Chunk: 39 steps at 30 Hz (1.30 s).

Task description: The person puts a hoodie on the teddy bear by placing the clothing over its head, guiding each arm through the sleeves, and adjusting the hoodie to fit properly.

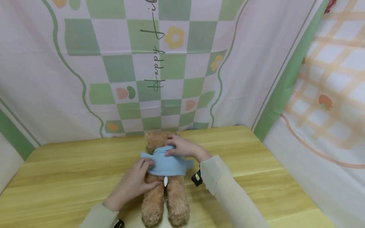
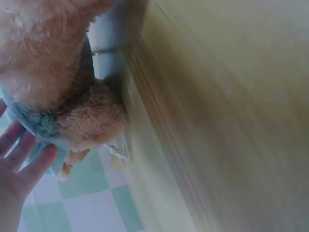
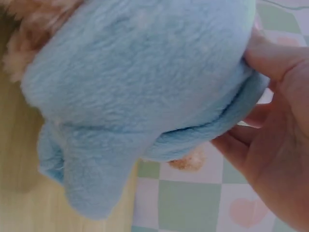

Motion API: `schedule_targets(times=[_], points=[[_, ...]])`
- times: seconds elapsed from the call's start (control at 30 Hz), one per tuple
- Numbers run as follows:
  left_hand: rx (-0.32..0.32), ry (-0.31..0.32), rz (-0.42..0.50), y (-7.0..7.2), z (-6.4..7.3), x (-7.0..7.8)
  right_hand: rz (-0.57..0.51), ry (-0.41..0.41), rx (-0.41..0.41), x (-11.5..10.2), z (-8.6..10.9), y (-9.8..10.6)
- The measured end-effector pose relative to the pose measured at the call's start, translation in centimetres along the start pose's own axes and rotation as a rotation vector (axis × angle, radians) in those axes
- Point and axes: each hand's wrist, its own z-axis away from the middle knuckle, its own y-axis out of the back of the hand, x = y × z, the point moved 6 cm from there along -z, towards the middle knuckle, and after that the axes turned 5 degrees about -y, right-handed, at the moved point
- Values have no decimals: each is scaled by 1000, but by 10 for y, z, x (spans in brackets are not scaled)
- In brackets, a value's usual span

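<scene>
A brown plush teddy bear (image 1: 178, 201) in a light blue fleece top (image 1: 171, 164) lies on the table, legs towards me. A small white tag (image 1: 166, 181) hangs below the hem. My left hand (image 1: 134, 183) is at the bear's left side, fingertips against the top and thumb by a leg; the left wrist view shows these fingers (image 2: 36, 166) spread and fairly straight. At the neck, my right hand (image 1: 183, 147) pinches the collar, with the thumb on the cloth and other fingers behind its folded edge (image 3: 217, 123). The bear's face is hidden.
The wood-grain table (image 1: 71, 171) extends on both sides of the bear. Behind it hangs a green and white checked curtain (image 1: 119, 69) with printed flowers and lettering. An orange plaid cloth (image 1: 336, 79) hangs at the right.
</scene>
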Motion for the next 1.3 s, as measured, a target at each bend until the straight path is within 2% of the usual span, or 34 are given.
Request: schedule_targets(times=[0.17, 0.4, 0.5, 0.57, 0.63, 0.73, 0.83, 0.9, 0.97, 1.07, 1.17, 1.3], points=[[8, -15, 14, -1, 1, -2, 52, 27, 142, -1, -1, -2], [-18, -36, -11, -2, 2, 0, 94, -7, 449, 1, 2, -3], [-18, -35, -20, -2, 3, -1, 88, -13, 522, 3, 3, -5], [-9, -12, -9, -1, 4, -3, 32, -17, 513, 6, 3, -6], [1, 29, -3, -2, 5, -6, -43, -20, 462, 9, 3, -5], [18, 110, -5, -3, 9, -11, -139, -34, 342, 15, 4, -4], [28, 165, -13, -4, 11, -14, -156, -41, 208, 18, 5, -6], [26, 173, -25, -5, 11, -14, -143, -42, 138, 19, 5, -10], [31, 148, -43, -6, 11, -13, -133, -40, 102, 19, 4, -13], [48, 67, -83, -7, 11, -8, -63, 5, 139, 16, 3, -16], [81, -12, -105, -7, 11, -3, 33, 43, 246, 13, 5, -14], [105, -53, -117, -6, 11, 0, 115, 34, 382, 10, 7, -12]])
